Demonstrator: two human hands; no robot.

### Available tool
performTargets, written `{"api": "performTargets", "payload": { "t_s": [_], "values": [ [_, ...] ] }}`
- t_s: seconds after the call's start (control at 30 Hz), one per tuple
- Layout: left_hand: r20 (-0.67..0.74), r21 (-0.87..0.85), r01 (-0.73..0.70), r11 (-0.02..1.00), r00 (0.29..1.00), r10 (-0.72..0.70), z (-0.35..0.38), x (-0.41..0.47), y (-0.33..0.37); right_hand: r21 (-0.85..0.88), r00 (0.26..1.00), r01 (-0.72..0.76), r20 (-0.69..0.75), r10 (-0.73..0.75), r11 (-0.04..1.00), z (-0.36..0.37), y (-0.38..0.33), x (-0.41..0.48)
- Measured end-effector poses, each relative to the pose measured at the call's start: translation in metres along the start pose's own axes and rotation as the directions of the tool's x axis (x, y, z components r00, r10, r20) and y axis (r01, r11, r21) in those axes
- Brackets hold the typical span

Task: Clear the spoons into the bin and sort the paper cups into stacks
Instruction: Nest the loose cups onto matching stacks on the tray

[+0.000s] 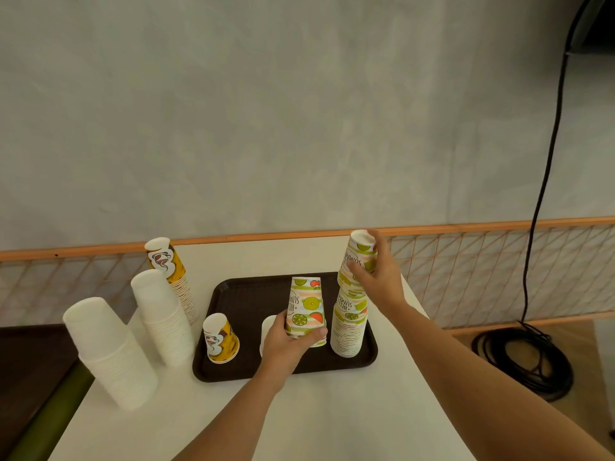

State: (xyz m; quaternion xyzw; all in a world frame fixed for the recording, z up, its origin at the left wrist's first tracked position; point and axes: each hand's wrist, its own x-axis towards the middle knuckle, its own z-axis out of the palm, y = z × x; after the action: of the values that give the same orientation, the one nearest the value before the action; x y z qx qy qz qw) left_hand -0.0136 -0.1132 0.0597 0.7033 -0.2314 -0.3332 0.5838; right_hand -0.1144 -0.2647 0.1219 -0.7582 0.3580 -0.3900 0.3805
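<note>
- left hand grips inverted fruit-print cup over the tray
- right hand wraps top cup of fruit-print stack, directly below it
- yellow cup sits left of left hand

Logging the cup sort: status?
Left hand grips inverted lime-print paper cup over dark brown tray. Right hand grips top of tall lime-print cup stack. Small yellow printed cup loose on tray.

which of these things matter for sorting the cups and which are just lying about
Job: fruit-print cup held by left hand; fruit-print stack gripped near its top by right hand; yellow cup; yellow stack; white stacks; tray.
Lying about: coiled cable; green roll.
</note>
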Motion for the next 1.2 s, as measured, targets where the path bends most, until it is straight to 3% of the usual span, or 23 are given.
{"api": "performTargets", "payload": {
  "t_s": [0.23,0.4,0.53,0.6,0.73,0.97,1.2],
  "values": [
    [-0.002,-0.006,-0.015,1.0,1.0,0.015,0.003,0.001,0.0,-0.14,0.997,-0.033,0.071,0.044,0.99,0.004,0.023,-0.012],
    [-0.018,-0.02,-0.026,0.999,1.0,0.025,0.007,0.003,0.01,-0.261,0.999,0.047,0.024,-0.042,0.964,0.002,0.02,-0.011],
    [-0.001,-0.069,-0.077,0.995,0.997,0.077,0.013,0.009,0.028,-0.169,0.994,0.101,0.058,-0.093,0.98,-0.003,-0.004,-0.003],
    [0.015,-0.091,-0.11,0.99,0.994,0.111,0.017,0.014,0.039,-0.118,0.983,0.036,0.181,-0.014,0.992,-0.006,-0.016,0.002],
    [0.099,-0.102,-0.166,0.981,0.979,0.176,0.029,0.022,0.062,-0.085,0.888,-0.144,0.428,0.167,0.986,-0.015,-0.03,0.01],
    [0.239,-0.095,-0.224,0.97,0.941,0.241,0.057,0.037,0.097,0.112,0.916,-0.16,0.386,0.106,0.981,-0.036,-0.026,0.032],
    [0.274,-0.012,-0.197,0.98,0.942,0.193,0.071,0.052,0.095,0.207,0.896,-0.208,0.433,0.101,0.956,-0.042,-0.003,0.036]
  ]
}}
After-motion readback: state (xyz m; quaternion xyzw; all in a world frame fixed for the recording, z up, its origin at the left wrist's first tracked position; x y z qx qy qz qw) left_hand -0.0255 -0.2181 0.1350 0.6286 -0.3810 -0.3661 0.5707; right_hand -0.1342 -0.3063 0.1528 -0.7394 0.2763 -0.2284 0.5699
